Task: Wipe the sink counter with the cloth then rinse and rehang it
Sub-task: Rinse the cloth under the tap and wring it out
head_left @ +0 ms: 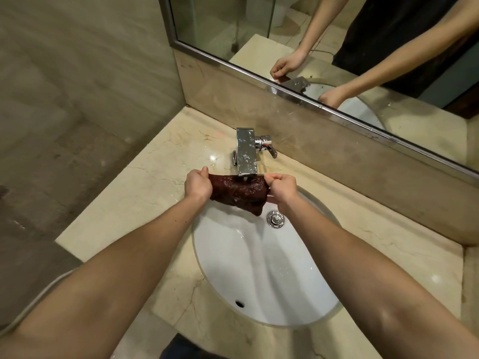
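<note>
One chrome tap (246,154) is overhanging the counter (145,193) and covering the middle of the cloth's top edge. One mirror (337,35) is running behind. One sink (259,268) is showing one drain plug (275,218). Two hands are working: the left hand (197,185) and right hand (282,189) are each gripping an end of the one dark red cloth (238,191), which is hanging over the sink's back rim. Fingers are curling out of view; the water flow is hard to make out.

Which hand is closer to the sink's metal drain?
Right. The right hand grips the wet cloth just behind the drain; the left hand grips its other end, farther left.
</note>
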